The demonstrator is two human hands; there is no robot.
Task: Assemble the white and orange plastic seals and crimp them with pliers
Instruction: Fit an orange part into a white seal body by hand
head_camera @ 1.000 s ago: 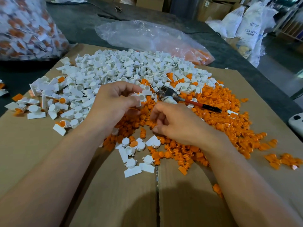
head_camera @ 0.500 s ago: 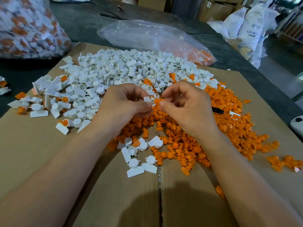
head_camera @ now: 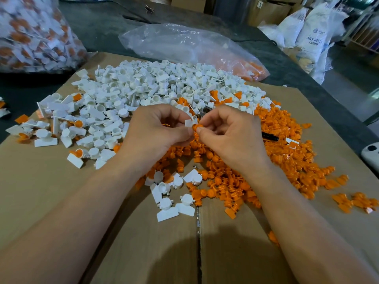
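Observation:
My left hand [head_camera: 155, 130] pinches a white seal body [head_camera: 190, 121] above the middle of the cardboard. My right hand [head_camera: 231, 134] pinches an orange insert [head_camera: 197, 127] and holds it against that white body, fingertips of both hands meeting. A big pile of white seal bodies [head_camera: 155, 89] lies behind my hands. A spread of orange inserts [head_camera: 287, 152] lies under and right of my right hand. The pliers are mostly hidden behind my right hand; their metal jaws [head_camera: 206, 110] and black handle tip [head_camera: 270, 136] show.
Flattened cardboard [head_camera: 41, 191] covers the dark table. Assembled seals [head_camera: 78, 154] lie at the left. A full bag of seals [head_camera: 34, 33] stands back left, a nearly flat clear bag [head_camera: 184, 44] behind the pile. A white device [head_camera: 371, 154] sits at the right edge.
My right hand has lifted from the orange spread with an insert and met the left hand. The insert now touches the white body; the pliers are now mostly hidden.

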